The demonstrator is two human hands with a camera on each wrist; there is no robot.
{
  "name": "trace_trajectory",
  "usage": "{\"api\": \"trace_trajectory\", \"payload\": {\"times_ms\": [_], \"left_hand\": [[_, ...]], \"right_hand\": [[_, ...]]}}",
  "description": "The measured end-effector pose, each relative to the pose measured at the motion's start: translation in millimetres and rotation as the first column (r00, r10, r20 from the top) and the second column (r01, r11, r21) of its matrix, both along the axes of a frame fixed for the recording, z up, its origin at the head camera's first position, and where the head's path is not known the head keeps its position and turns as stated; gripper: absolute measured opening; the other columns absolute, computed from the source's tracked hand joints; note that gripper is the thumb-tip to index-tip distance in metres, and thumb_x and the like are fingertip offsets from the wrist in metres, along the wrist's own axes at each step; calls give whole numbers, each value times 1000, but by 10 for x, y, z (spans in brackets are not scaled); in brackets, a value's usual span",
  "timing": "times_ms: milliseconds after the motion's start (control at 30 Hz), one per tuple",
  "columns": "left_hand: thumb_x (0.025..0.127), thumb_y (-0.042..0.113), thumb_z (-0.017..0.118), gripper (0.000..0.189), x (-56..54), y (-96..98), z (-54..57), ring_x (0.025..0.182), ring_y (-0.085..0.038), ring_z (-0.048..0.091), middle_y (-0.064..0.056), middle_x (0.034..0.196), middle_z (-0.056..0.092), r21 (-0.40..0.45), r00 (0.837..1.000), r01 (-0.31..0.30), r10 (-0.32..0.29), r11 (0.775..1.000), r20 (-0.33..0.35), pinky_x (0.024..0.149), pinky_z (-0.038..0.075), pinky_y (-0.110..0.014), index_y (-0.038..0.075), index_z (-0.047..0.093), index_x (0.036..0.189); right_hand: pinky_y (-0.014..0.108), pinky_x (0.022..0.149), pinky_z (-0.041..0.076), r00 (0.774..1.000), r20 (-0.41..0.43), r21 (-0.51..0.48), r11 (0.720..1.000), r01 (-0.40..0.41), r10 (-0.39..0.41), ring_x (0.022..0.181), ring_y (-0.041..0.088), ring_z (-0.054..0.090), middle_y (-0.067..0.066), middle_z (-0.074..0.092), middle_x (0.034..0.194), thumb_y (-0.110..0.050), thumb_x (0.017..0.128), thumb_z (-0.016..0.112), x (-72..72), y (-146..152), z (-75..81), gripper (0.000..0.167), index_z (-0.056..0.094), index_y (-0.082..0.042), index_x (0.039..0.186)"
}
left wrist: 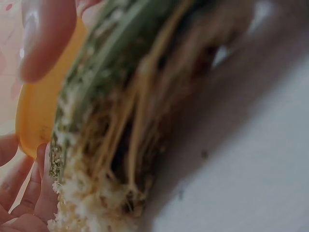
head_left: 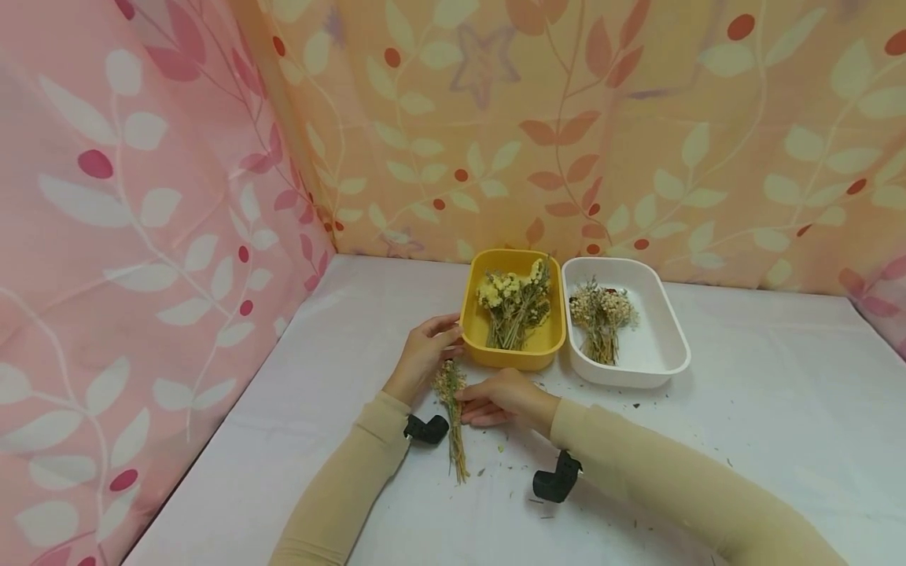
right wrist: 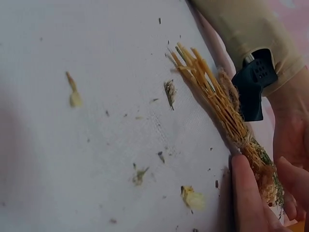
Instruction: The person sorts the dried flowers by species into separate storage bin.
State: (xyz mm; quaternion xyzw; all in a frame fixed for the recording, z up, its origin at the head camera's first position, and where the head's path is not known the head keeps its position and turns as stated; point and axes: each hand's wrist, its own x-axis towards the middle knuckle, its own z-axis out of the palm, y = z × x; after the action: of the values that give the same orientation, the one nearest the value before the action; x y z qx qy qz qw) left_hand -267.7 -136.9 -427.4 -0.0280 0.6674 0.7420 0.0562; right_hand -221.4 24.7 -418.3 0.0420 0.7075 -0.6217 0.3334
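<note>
A small bunch of dried flowers [head_left: 451,385], its stems bound with twine, lies beside the yellow tray [head_left: 513,362]. My right hand [head_left: 506,395] pinches it between thumb and fingers near the tie; the stems [right wrist: 212,92] point toward the front of the table. Around the flower heads, close to the tray's near left corner, my left hand [head_left: 429,350] has its fingers loosely extended. Whether it touches the tray or the blossoms is hard to tell. The left wrist view shows the bunch [left wrist: 111,145] close up and blurred.
Yellow-headed dried flowers [head_left: 515,303] lie inside the yellow tray. Right against it stands a white tray [head_left: 661,365] with cream dried bunches [head_left: 602,318]. Crumbs and a loose yellow petal [right wrist: 192,197] are scattered on the white tabletop. Patterned cloth [head_left: 453,141] hangs behind.
</note>
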Motion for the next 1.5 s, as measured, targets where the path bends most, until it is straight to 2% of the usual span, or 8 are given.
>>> {"api": "trace_trajectory", "payload": {"times_ms": [133,333,500,700,867,1033,1267,1500], "left_hand": [[100,11,60,41,-7,-2,-4,89,-9,65,-23,134,55,-11,1000,-1,1,1000,-6,90,61,-32,2,56,139],[100,10,60,41,-16,-4,-20,89,-8,66,-22,130,55,13,1000,1,0,1000,-15,88,62,-30,1,55,139],[100,9,59,41,-18,-3,-29,90,-9,66,-25,134,54,18,1000,1,-1,1000,-15,83,61,-25,0,55,140],[100,9,59,39,-10,10,-28,88,-10,66,-18,125,58,3,1000,-11,11,1000,-10,88,62,-31,1,57,138],[99,10,61,40,-12,7,-28,85,-9,67,-16,120,61,-28,1000,-15,15,1000,-17,89,62,-36,0,57,138],[99,9,61,40,-13,1,-15,82,-8,68,-18,119,62,-45,999,-21,20,999,-34,88,62,-36,-2,57,137],[98,9,62,41,-14,-3,-23,82,-8,68,-19,119,62,-43,999,-17,15,999,-38,89,62,-37,-3,57,137],[98,11,63,40,-16,-3,-30,83,-8,67,-17,116,64,-67,999,-25,22,997,-39,89,62,-36,0,58,137]], "right_hand": [[26,62,64,1000,4,8,1000,13,-13,58,12,70,11,75,71,-13,87,77,-22,-38,-14,20,76,5,95],[28,59,64,999,-48,22,1000,17,-16,53,12,68,7,70,61,-10,85,77,-19,-114,-26,20,76,8,92],[28,59,64,999,-36,31,999,25,-23,53,12,68,7,71,62,-8,85,77,-29,-126,-35,17,75,8,91],[27,59,63,999,-20,40,999,31,-31,53,11,68,8,72,63,-7,85,78,-16,-46,-43,16,75,7,92],[27,58,63,999,-16,45,998,39,-38,54,12,68,9,72,63,-7,84,78,38,59,-29,15,75,6,91],[26,59,63,1000,-18,40,999,-13,14,56,11,69,8,72,66,-10,85,77,105,162,-9,15,75,4,91],[23,58,62,992,-80,-6,995,-102,101,58,9,69,3,72,66,-13,87,75,252,351,63,18,74,4,93],[23,60,62,990,-96,-49,992,-112,107,60,9,70,4,73,69,-12,88,74,391,530,144,21,74,6,99]]}}
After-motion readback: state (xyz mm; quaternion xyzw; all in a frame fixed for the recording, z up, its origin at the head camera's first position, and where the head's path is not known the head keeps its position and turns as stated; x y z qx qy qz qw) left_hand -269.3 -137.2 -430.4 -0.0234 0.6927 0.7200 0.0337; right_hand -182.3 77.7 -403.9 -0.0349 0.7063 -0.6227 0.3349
